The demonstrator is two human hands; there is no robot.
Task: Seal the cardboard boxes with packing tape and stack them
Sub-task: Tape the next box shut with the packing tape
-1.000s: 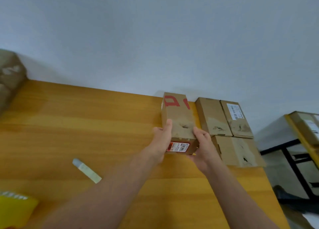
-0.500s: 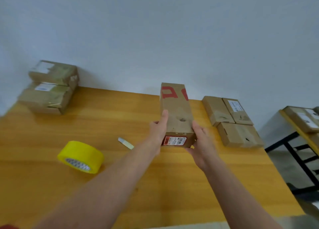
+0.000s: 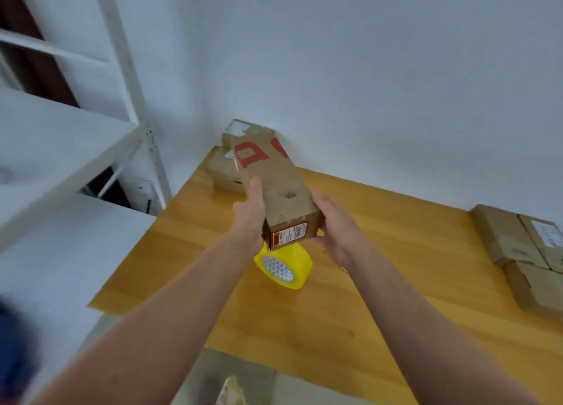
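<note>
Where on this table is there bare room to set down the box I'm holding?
The widest bare wood on the table lies between the yellow tape roll and the group of boxes at the right edge; the near strip in front of the roll is free too. The far left corner is crowded with stacked boxes, behind the held box.

Long brown box [image 3: 274, 185], red print, tilted in air; yellow tape roll [image 3: 288, 267] beneath.

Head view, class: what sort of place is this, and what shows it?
Probably a packing or stockroom area: cardboard boxes on a wooden table, a yellow packing tape roll, and white metal shelving beside it.
</note>
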